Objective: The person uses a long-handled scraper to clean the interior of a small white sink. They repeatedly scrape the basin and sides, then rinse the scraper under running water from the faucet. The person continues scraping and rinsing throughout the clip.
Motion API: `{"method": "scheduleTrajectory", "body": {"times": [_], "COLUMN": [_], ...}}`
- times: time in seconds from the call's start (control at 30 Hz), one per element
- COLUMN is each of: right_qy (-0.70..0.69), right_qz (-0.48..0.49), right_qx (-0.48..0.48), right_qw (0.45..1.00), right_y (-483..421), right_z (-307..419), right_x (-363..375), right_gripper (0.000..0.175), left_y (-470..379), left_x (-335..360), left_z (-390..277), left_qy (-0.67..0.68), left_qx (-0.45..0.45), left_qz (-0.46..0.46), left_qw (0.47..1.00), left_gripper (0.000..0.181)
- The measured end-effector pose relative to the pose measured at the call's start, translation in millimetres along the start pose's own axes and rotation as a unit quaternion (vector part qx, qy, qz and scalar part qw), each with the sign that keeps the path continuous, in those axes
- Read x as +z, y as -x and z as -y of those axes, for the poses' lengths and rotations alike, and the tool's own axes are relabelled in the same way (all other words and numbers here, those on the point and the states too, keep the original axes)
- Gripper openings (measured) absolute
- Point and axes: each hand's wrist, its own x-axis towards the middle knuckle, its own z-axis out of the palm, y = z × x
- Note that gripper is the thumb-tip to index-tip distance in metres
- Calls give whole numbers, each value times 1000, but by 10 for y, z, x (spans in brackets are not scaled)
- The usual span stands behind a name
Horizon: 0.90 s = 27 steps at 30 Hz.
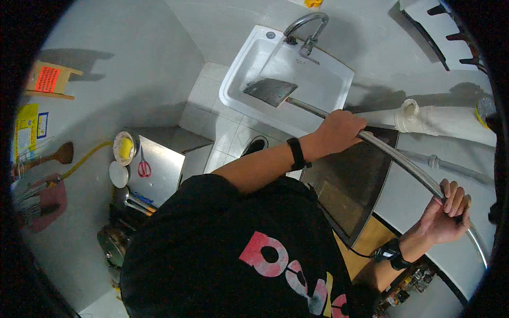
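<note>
My left hand is closed around a long, shiny metal pole, at its middle. Higher up the pole, near the right edge of the view, my right hand has its fingers curled around it. At the pole's far end a flat, grey, roughly four-sided head lies tilted over the white sink. Water runs from the curved chrome faucet onto or beside this head. What the head is made of, I cannot tell. Both wrists wear black bands, the right one with a device on it.
To the left, a metal-topped surface holds red-handled scissors and a bowl with a yellow sponge. A brush and other items hang on the left wall. White pipes run along the right. A dark panel stands beside me, above the floor.
</note>
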Motion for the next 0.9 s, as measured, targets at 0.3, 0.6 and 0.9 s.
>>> {"method": "scheduleTrajectory", "body": {"times": [0.3,0.6,0.9], "right_qy": [15,100,93], "right_qz": [-13,-33,-86], "right_qx": [-50,-81,-103], "right_qw": [999,991,987], "right_y": [484,871,926], "right_z": [492,1132,927], "right_x": [109,92,-351], "right_gripper": [32,34,33], "left_y": [12,-137,-97], "left_x": [79,607,940], "left_z": [-380,-1016,-801], "left_qy": [12,80,59], "left_qx": [74,90,98], "left_qz": [-1,144,127], "left_qw": [997,982,985], "left_gripper": [31,28,24]}}
